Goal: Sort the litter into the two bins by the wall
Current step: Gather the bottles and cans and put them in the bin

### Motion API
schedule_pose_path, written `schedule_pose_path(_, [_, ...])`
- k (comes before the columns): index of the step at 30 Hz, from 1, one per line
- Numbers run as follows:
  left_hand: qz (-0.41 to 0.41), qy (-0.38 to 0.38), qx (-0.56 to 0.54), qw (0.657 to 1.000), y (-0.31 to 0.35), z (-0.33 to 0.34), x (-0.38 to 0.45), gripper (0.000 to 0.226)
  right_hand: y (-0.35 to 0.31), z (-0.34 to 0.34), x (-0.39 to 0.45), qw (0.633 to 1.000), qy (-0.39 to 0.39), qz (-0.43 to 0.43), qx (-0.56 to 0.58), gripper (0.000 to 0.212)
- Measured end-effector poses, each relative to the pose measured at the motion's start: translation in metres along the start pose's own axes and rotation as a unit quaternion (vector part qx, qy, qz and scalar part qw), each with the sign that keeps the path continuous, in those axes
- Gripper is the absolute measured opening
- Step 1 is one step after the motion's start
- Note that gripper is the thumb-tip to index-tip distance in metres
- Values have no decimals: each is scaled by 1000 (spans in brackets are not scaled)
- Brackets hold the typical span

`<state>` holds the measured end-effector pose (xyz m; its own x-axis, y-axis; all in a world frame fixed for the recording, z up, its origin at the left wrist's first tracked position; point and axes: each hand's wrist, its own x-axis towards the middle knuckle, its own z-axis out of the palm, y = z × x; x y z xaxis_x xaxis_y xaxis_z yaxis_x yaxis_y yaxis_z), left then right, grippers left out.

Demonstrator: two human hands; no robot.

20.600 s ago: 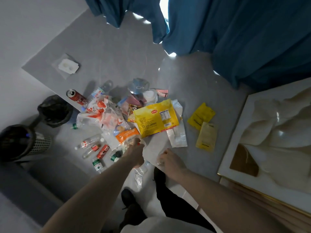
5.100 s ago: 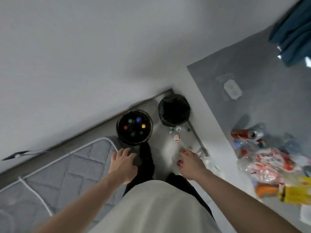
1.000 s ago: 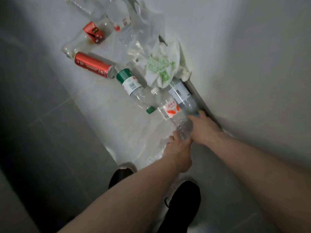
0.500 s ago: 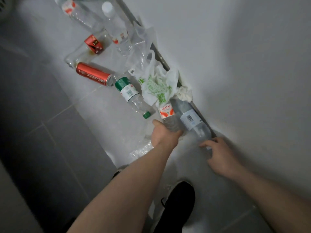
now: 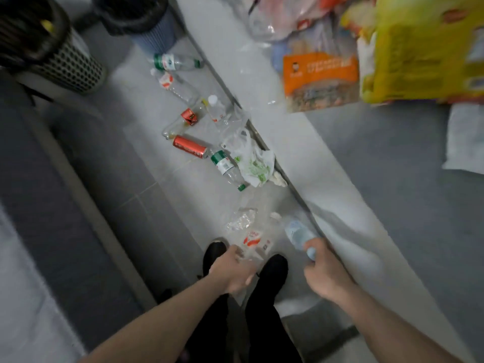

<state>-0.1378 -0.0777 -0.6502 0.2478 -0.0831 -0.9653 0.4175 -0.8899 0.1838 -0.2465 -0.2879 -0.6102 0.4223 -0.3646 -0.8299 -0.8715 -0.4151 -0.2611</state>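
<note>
I'm gripping a clear red-labelled plastic bottle point(image 5: 252, 241) in my left hand point(image 5: 231, 271) and a clear blue-capped bottle point(image 5: 298, 234) in my right hand point(image 5: 323, 271), both over the tiled floor point(image 5: 157, 184). Next I'm likely carrying them to the black mesh bin point(image 5: 65, 66) or the blue-grey ribbed bin point(image 5: 154, 35) at the floor's far end.

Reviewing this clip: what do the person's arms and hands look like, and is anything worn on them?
Both forearms are bare right down the frame, with no sleeves showing. The left hand and right hand carry no gloves, and no watch, ring or band shows at either wrist, though the picture is somewhat blurred. Below them are dark trousers and black shoes.
</note>
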Motion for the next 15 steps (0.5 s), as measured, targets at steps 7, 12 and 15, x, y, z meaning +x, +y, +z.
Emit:
schedule_pose_path(7, [47, 75, 60, 994, 13, -79, -223, 60, -60, -66, -177, 998, 14, -48, 39, 13])
schedule_pose_path(12, [152, 199, 77, 965, 31, -122, -342, 64, -96, -118, -275, 996, 44, -76, 22, 18])
schedule_pose_path(15, [201, 245, 0, 948, 33, -136, -390, 59, -116, -142, -314, 991, 63, -122, -7, 18])
